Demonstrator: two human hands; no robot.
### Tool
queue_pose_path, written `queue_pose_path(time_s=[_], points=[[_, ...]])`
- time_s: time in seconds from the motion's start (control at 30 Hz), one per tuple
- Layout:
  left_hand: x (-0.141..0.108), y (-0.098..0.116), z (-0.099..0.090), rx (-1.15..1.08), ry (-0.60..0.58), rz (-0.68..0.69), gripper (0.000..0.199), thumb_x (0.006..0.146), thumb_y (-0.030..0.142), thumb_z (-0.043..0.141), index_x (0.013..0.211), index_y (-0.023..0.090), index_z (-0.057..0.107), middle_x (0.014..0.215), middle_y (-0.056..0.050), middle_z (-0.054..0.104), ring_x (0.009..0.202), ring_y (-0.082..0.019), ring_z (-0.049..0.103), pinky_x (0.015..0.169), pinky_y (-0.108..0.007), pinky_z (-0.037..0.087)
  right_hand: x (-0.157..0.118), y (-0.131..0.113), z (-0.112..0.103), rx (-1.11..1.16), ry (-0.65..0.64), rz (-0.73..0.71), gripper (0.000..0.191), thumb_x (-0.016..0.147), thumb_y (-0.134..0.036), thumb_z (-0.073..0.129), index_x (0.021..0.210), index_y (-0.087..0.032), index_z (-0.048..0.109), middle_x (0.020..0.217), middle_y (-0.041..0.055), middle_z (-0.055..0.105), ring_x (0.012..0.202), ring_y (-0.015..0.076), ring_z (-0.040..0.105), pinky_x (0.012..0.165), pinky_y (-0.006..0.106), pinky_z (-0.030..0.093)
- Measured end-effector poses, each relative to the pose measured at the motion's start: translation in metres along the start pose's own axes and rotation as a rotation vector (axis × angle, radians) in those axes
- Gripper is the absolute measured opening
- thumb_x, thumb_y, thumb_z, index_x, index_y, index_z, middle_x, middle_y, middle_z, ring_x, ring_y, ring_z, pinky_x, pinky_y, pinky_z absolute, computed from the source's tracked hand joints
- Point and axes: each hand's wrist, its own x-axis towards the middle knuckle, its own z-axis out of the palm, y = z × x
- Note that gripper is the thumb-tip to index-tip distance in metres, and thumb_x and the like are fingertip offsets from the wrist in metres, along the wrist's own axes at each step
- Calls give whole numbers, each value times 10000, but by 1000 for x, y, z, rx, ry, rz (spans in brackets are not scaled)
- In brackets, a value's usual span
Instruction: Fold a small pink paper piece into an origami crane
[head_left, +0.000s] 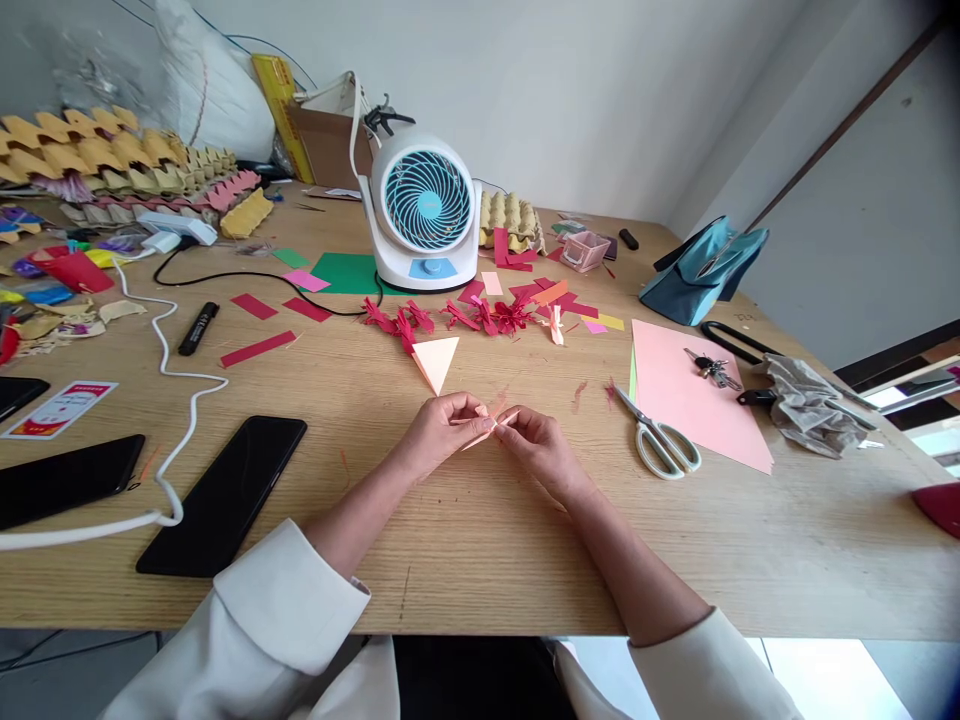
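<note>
Between my two hands is a small piece of folded, cut peach paper [480, 437], held just above the table. My left hand [448, 428] pinches it from the left, and my right hand [541, 450] grips it from the right with thumb and finger. Fingers cover much of its shape. A folded cream paper triangle [436, 362] stands just beyond my left hand. Farther back lies a row of red cut-paper flowers [484, 316], with a peach one [555, 325] at its right end. White-handled scissors [661, 440] lie to the right of my right hand.
A white fan [429, 210] stands at the back. Pink paper sheets [690, 390] with keys [712, 370] lie at right, near a blue bag [697, 270]. A phone [225, 495], a white cable [191, 430] and a marker [199, 328] are at left. Egg trays [112, 160] fill the back left.
</note>
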Motion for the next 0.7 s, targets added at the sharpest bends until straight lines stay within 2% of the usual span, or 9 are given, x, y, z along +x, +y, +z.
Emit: queue_pose_path(time_s=[0.17, 0.33, 0.43, 0.57, 0.7], points=[[1, -5, 0, 57, 9, 52, 269, 729, 379, 748, 741, 148, 610, 732, 17, 626, 700, -114, 584, 675, -220, 440, -1, 0, 2, -53, 21, 8, 345, 811, -511, 659, 740, -181, 583, 658, -31, 514, 607, 107, 417, 577, 258, 318], [0, -3, 1, 72, 52, 65, 255, 752, 378, 725, 758, 149, 614, 734, 1, 645, 692, -125, 592, 656, -229, 443, -2, -2, 5, 39, -21, 72, 351, 744, -501, 730, 837, -174, 640, 733, -8, 616, 654, 115, 500, 624, 257, 372], [0, -5, 2, 75, 58, 83, 249, 754, 375, 724, 765, 150, 617, 742, -2, 643, 697, -126, 589, 664, -233, 448, -1, 1, 7, 37, -24, 84, 341, 739, -490, 731, 811, -167, 645, 731, 0, 627, 640, 109, 501, 606, 252, 372], [0, -12, 6, 83, 69, 101, 254, 771, 388, 704, 756, 159, 597, 729, 5, 620, 688, -124, 574, 657, -233, 447, 0, 5, 12, -15, 57, 57, 328, 741, -480, 709, 749, -166, 618, 625, -27, 550, 543, 88, 420, 518, 237, 314], [-4, -13, 14, 172, 163, 130, 218, 790, 342, 672, 724, 167, 561, 696, 27, 555, 665, -109, 528, 624, -210, 414, -3, 5, 19, -157, 154, 7, 262, 774, -417, 659, 736, -161, 618, 580, -40, 487, 518, 88, 376, 495, 238, 293]])
